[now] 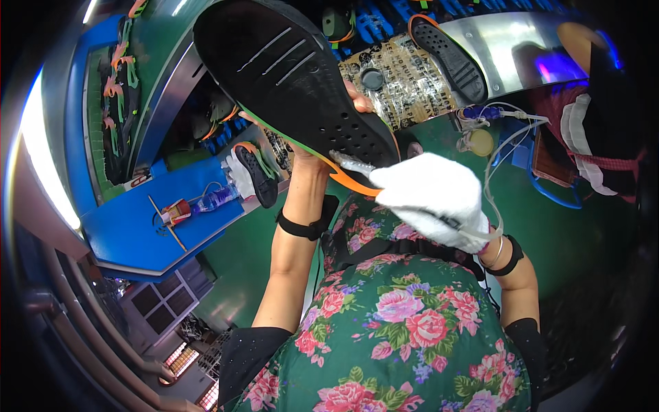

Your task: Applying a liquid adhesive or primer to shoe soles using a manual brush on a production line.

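A large black shoe sole (pixel 292 89) with a green and orange rim is held up, its holed inner face toward me. My left hand (pixel 309 154) is closed around it from behind, with fingertips showing past its right edge. In a white glove, my right hand (pixel 436 196) is closed on a small brush (pixel 351 163). The brush's pale, wet-looking tip touches the sole near the holes at its lower end. Most of the brush handle is hidden in the glove. A clear tube (pixel 489 196) runs along my right wrist.
Another black sole (pixel 449 58) lies beside a tape-covered board (pixel 405 82) on the metal-edged line. A blue side table (pixel 137 233) at left bears a bottle (pixel 216 199) and a further sole (pixel 254 175). A small round container (pixel 480 143) and tubing stand at right, near another person's sleeve.
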Available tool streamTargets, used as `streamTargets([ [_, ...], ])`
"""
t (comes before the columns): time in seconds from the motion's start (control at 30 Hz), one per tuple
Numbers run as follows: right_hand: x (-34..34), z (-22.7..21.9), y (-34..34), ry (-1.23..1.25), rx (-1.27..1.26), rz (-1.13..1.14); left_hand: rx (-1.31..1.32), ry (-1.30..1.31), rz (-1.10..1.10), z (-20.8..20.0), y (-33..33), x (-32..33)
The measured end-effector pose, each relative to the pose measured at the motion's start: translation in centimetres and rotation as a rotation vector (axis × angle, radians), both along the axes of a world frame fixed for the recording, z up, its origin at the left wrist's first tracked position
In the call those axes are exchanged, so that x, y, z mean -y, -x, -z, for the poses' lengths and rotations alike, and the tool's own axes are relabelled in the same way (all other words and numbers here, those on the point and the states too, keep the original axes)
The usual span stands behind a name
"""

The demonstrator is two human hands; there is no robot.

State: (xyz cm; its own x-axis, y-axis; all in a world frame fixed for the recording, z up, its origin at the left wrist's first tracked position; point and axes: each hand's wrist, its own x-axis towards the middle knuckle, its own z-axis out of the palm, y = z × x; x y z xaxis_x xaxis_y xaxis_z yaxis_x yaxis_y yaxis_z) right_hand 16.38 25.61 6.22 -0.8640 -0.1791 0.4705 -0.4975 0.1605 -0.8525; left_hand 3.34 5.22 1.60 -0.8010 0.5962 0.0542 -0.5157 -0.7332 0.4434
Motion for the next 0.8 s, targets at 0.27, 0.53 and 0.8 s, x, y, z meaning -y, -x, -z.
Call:
streamTargets([
  [0.27,0.2,-0.3,0.0,-0.011,0.029,-0.010,-0.155,0.043,-0.047,-0.1,0.9,0.6],
  [0.53,1.8,-0.7,0.7,-0.047,-0.001,-0.029,-0.262,0.054,-0.049,-1.3,2.3,1.5],
  [0.8,4.7,-0.5,0.2,-0.092,-0.120,0.039,-0.140,0.023,-0.055,0.7,3.3,3.6],
])
